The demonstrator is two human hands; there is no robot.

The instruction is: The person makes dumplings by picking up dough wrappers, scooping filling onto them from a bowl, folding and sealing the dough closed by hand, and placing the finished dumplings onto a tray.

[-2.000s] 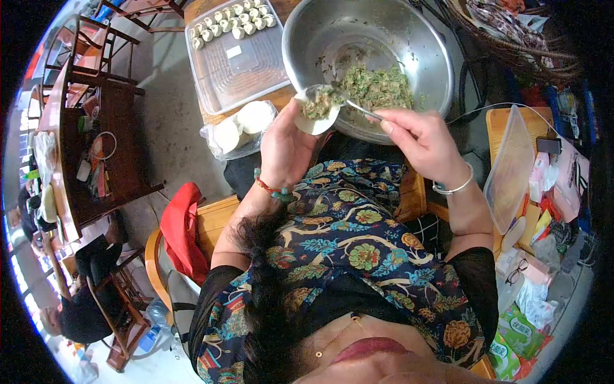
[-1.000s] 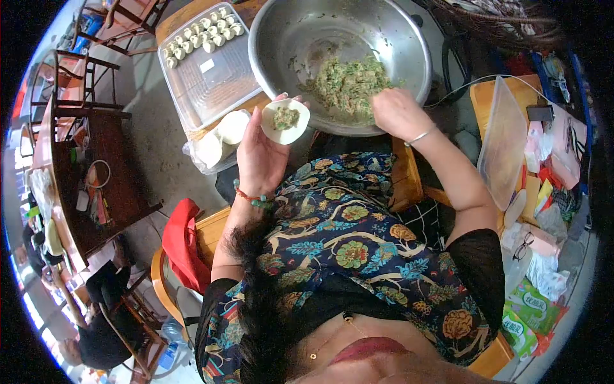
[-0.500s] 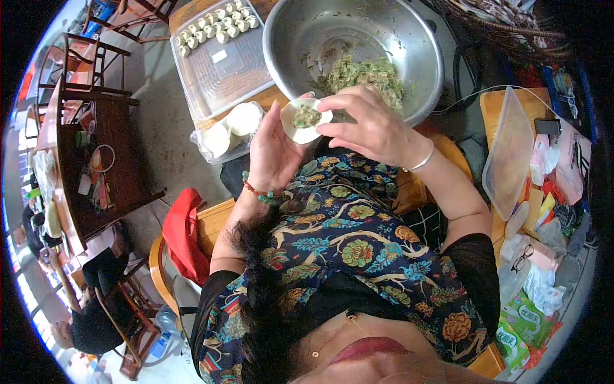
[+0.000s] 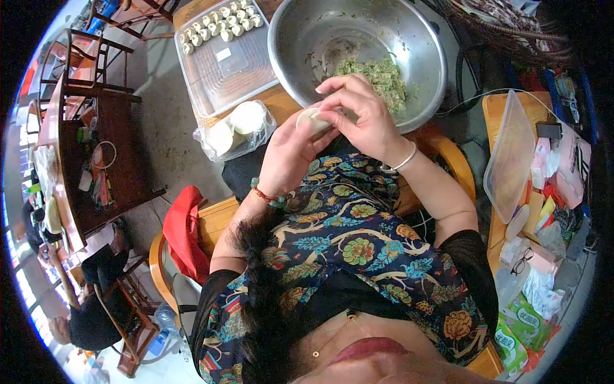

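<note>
Between both hands is a pale round wrapper [image 4: 313, 121], folded over so its filling no longer shows. My left hand [image 4: 288, 150] holds it from the left and below, fingers wrapped round it. My right hand [image 4: 364, 118] pinches its right edge with thumb and fingers. Just beyond the hands stands a large metal bowl [image 4: 291, 61] with green chopped filling [image 4: 384, 80] in it. Left of the bowl, a clear plastic tray [image 4: 240, 70] carries several small folded dumplings [image 4: 214, 29] at its far end. Two stacks of round wrappers [image 4: 248, 118] lie in a plastic bag near my left hand.
A red cloth [image 4: 185, 233] hangs over the chair arm at left. On the right, a clear lid [image 4: 510, 160] leans by a wooden surface with glasses [image 4: 522, 261] and packets. A dark table [image 4: 102, 166] and chairs stand at far left; another person [image 4: 96, 320] sits at lower left.
My right hand has put down the spoon, come over to the wrapper and taken its edge. The wrapper, open and flat with filling on it before, is now folded over.
</note>
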